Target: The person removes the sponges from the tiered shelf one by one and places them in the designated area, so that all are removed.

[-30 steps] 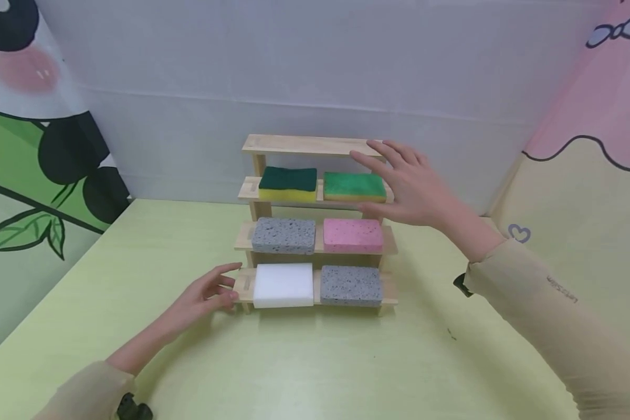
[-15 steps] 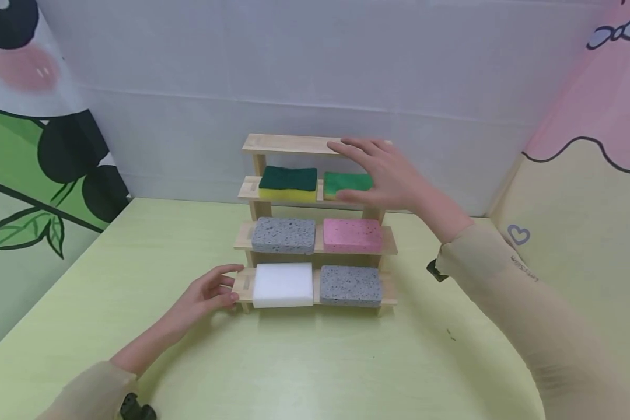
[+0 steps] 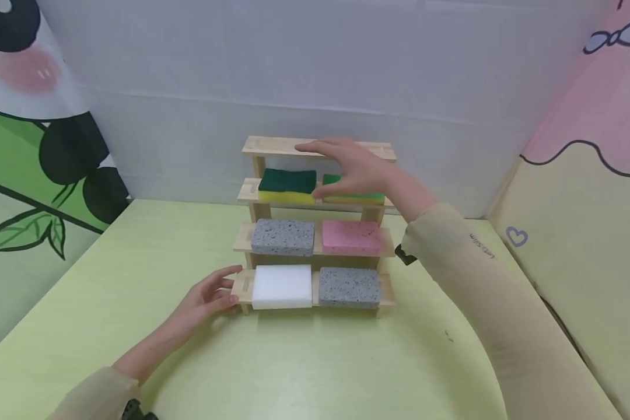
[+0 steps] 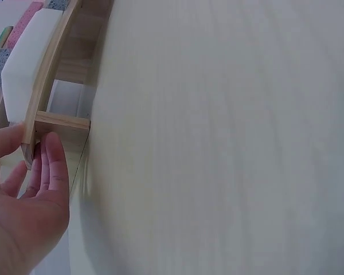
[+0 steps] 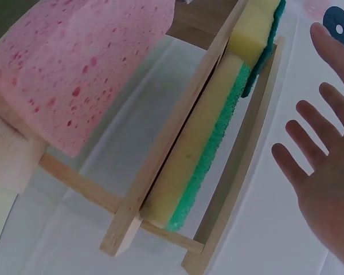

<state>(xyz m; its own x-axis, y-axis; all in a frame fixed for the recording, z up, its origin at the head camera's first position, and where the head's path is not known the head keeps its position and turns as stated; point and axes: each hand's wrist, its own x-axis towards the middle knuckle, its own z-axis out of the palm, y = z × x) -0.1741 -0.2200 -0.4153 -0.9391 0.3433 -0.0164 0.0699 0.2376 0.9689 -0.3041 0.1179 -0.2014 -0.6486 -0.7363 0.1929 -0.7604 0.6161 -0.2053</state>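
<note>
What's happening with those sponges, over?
Left hand holds bottom shelf. Right hand open, empty. Six sponges shelved. Right hand partly hides light-green sponge in head view.

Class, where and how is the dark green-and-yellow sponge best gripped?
Perhaps pinch the dark green-and-yellow sponge by its long front and back edges, right hand coming from the front and above. It lies flat, scouring side up, its yellow front face exposed, while its right end sits close to the bright green-and-yellow sponge.

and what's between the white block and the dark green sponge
A speckled grey sponge, on the second shelf up, beside the pink sponge, seen in the head view.
</note>
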